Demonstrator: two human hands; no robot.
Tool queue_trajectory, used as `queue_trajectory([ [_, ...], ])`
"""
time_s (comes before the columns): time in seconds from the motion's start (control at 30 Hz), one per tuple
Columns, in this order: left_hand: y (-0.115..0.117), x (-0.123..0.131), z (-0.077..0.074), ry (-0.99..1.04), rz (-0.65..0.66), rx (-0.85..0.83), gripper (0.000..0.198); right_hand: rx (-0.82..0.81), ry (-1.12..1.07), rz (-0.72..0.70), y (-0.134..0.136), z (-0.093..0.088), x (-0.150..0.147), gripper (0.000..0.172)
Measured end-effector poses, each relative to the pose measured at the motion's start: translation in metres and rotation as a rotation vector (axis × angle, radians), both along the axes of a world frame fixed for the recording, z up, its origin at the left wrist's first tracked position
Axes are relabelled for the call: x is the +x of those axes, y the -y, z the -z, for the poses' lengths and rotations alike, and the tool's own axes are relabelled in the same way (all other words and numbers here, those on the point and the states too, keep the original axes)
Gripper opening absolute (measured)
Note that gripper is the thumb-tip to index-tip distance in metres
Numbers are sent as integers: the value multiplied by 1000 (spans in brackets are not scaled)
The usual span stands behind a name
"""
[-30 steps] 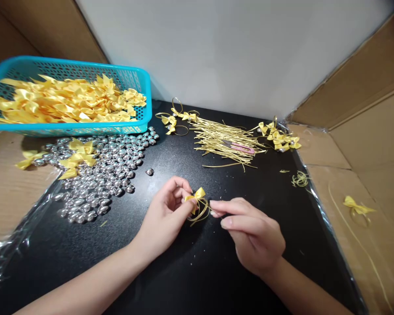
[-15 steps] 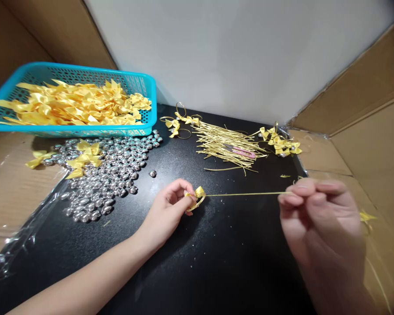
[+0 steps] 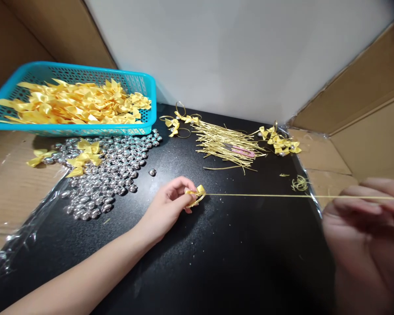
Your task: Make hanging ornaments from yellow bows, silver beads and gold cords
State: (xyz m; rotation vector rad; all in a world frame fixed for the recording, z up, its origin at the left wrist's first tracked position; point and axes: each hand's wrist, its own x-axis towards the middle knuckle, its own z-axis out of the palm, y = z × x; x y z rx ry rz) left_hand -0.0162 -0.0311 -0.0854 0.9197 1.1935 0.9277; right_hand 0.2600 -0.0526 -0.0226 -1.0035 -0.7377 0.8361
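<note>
Low over the black table, my left hand (image 3: pixel 174 201) pinches a yellow ribbon bow (image 3: pixel 200 191) with gold loops of cord at it. From the bow a thin gold cord (image 3: pixel 262 195) runs taut to the right, nearly level. Its far part passes along the fingers of my right hand (image 3: pixel 371 223), which is closed on it at the right edge, blurred and partly cut off. Behind the cord lies a pile of short gold cords (image 3: pixel 219 140), with a pink-handled snipper (image 3: pixel 243 151) on top.
A teal basket (image 3: pixel 95 127) of yellow bows stands at the back left. Silver beads (image 3: pixel 95 188) spread below it. Finished-looking bow loops (image 3: pixel 174 124) and more bows (image 3: pixel 282 144) flank the cord pile. A cord tangle (image 3: pixel 300 183) lies near the right edge.
My right hand has moved right, away from my left hand, and a longer stretch of cord now shows between them. The cord tangle has come into view. My left hand has hardly moved.
</note>
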Motion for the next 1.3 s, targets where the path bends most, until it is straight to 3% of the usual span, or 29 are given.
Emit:
queue_trajectory([
  [0.13, -1, -2, 1, 17, 21, -11, 14, 20, -64, 32, -4, 3, 15, 28],
  [0.37, -3, -3, 2, 45, 43, -35, 13, 157, -452, 2, -9, 4, 32, 30],
  [0.53, -4, -4, 2, 85, 56, -47, 13, 102, -370, 177, -15, 2, 35, 54],
  [0.67, -5, -5, 2, 148, 88, -91, 13, -4, -235, 294, -28, 5, 39, 58],
  [0.8, -5, -6, 2, 237, 86, -144, 13, -36, -39, 253, -38, 17, 49, 57],
  [1.03, -5, -7, 3, 306, 81, -204, 15, 0, -184, 244, -44, 38, 70, 47],
  [1.17, -5, -6, 2, 300, 82, -196, 16, 61, -139, 155, -43, 44, 79, 36],
  [1.3, -5, -6, 2, 274, 89, -178, 16, 70, -82, 174, -40, 45, 80, 38],
])
